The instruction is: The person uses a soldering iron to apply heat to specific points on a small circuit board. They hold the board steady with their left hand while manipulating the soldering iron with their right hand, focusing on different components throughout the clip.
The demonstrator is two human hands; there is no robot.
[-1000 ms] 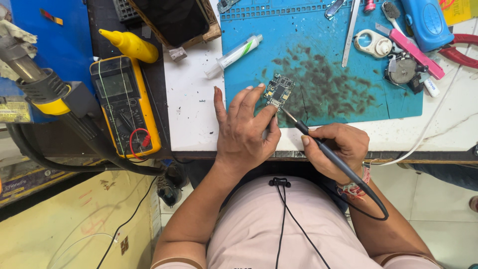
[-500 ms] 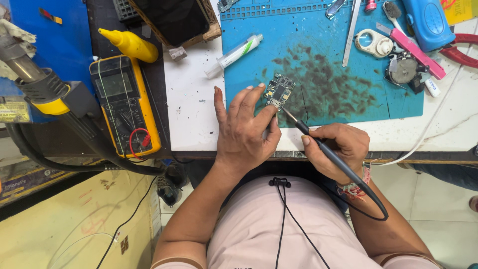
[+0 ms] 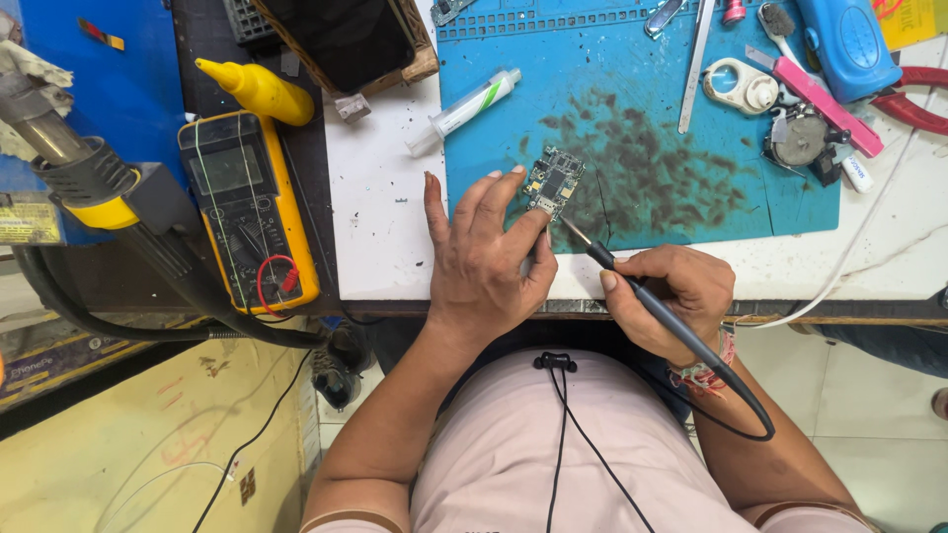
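Note:
A small dark circuit board (image 3: 555, 181) lies on the blue work mat (image 3: 691, 148). My left hand (image 3: 486, 259) rests flat beside it, fingertips touching the board's left and lower edges to pin it. My right hand (image 3: 674, 296) grips a black soldering iron (image 3: 632, 286) like a pen; its thin metal tip points up-left and sits just below the board's lower right corner. The iron's black cable loops down past my right wrist.
A yellow multimeter (image 3: 247, 207) and a hot-air gun (image 3: 89, 178) lie at the left. A white tube (image 3: 464, 109), tweezers (image 3: 694, 69), a tape roll (image 3: 736, 87), a blue tool (image 3: 849, 44) and red pliers (image 3: 913, 99) crowd the back. The table edge runs under my hands.
The iron's tip has shifted slightly along the board's lower edge; both hands otherwise hold their positions.

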